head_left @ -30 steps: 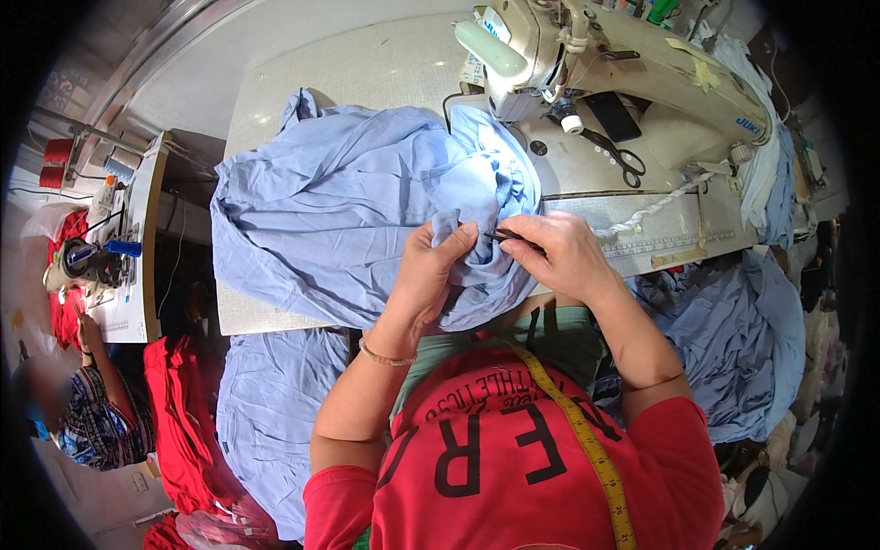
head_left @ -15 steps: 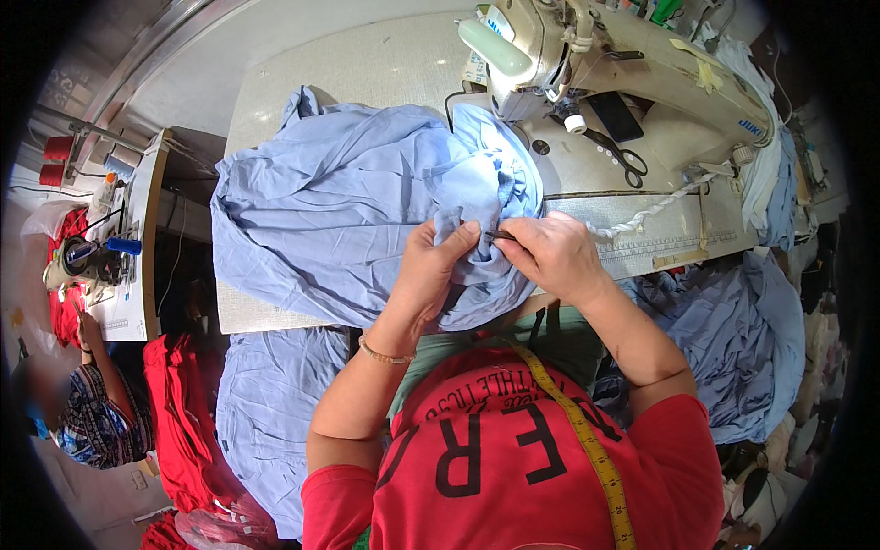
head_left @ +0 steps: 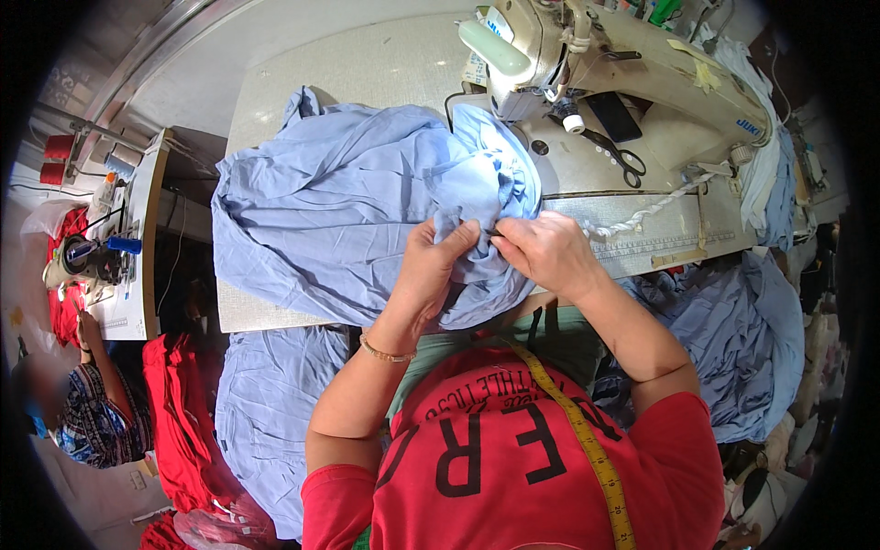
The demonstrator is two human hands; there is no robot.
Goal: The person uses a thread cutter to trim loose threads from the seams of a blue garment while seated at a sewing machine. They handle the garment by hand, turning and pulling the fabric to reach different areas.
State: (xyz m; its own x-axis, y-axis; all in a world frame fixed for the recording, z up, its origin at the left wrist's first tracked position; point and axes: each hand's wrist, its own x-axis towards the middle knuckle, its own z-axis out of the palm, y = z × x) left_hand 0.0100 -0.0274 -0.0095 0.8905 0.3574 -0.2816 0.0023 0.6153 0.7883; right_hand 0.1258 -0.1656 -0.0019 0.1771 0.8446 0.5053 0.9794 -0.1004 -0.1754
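Note:
A light blue garment [head_left: 321, 206] lies crumpled over the sewing table, its gathered right end bunched under the lamp light. My left hand [head_left: 429, 266] is closed on a fold of this cloth, thumb on top. Close beside it, my right hand [head_left: 555, 255] pinches a small dark slim tool [head_left: 496, 235] against the same fold. Most of the tool is hidden by fingers and cloth, so its exact kind does not show.
Behind the cloth stands a sewing machine [head_left: 642, 55]. Black-handled scissors [head_left: 627, 165] and a dark phone [head_left: 614, 116] lie by it, near a white twisted cord [head_left: 642, 215]. More blue cloth [head_left: 724, 339] hangs at right. A co-worker's arm [head_left: 108, 367] is at far left.
My right hand has shifted slightly and turned, so less of the dark tool shows. My left hand and the garment stay almost still.

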